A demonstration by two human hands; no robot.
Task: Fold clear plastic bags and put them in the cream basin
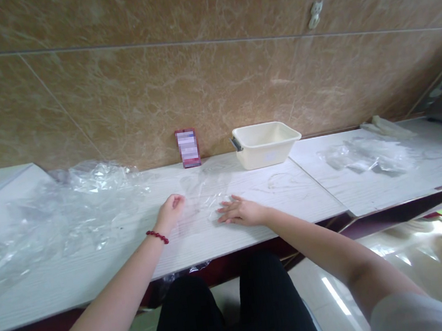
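My left hand [172, 209], with a red bead bracelet on its wrist, rests on the white tabletop [253, 221] with its fingers curled onto the edge of a clear plastic sheet [200, 195]. My right hand [240, 211] lies flat on the same sheet, fingers spread and pointing left. The thin transparent sheet lies between and in front of both hands.
A heap of crumpled clear plastic [67, 207] covers the table's left part. A cream plastic tub [266, 143] and a small maroon box [188, 148] stand at the back by the brown tiled wall. More clear plastic [366, 157] lies on the right board.
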